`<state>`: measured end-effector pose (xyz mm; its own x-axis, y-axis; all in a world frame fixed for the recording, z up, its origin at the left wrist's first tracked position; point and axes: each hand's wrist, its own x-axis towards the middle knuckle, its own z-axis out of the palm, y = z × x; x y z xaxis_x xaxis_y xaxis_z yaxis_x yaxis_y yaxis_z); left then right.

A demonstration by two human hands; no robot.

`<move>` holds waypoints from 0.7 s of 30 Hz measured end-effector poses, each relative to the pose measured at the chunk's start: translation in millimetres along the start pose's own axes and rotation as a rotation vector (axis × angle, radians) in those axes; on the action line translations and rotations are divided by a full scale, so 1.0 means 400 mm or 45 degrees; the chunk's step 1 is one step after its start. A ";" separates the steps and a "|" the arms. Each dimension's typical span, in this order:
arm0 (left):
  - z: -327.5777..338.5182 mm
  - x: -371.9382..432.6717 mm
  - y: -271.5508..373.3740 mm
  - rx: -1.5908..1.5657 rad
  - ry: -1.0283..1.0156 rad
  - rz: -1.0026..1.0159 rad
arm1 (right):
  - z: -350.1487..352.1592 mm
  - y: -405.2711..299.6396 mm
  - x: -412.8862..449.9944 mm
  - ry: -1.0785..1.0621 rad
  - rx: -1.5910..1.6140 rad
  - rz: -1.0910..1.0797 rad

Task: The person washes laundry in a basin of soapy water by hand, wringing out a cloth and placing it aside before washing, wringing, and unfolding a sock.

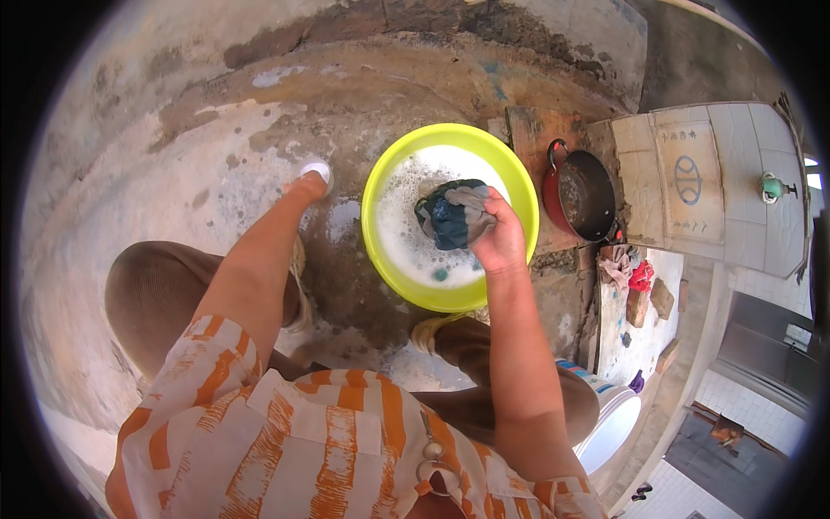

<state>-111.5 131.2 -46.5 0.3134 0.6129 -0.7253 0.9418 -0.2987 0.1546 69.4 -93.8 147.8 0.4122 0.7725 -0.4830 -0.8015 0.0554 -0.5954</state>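
In front of me a lime-yellow plastic basin (374,259) stands on the wet floor, with white suds and water in it. My right hand (504,237) grips a bunched dark-green and grey cloth (454,211) over the suds. Whether the cloth's underside touches the water cannot be made out. Off to the left of the basin, my left hand (310,186) holds a small white object (318,168), round-looking and partly hidden by the hand. A few bubbles and a greenish spot show in the suds near the basin's front.
Right of the basin, a red pot with a black inside (587,194) rests on a wooden board (528,139). Beyond is a tiled block with a green-handled tap (773,188). Crumpled cloths (619,266) and bricks (637,307) lie nearby. A white bucket (609,428) stands beside my right knee.
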 end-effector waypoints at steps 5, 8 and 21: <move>0.041 0.160 -0.233 -0.008 0.134 0.076 | 0.095 0.040 0.009 -0.033 0.030 0.048; 0.031 0.124 -0.165 -0.205 0.141 0.058 | 0.089 0.035 0.000 -0.054 0.045 0.043; -0.151 -0.522 0.252 -1.776 0.397 1.025 | 0.061 0.090 -0.043 0.210 0.417 -0.219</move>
<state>-74.6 17.4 161.2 0.5963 0.8020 -0.0348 -0.1454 0.1505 0.9779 22.9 -89.6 150.3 0.5950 0.6240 -0.5066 -0.7994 0.3940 -0.4535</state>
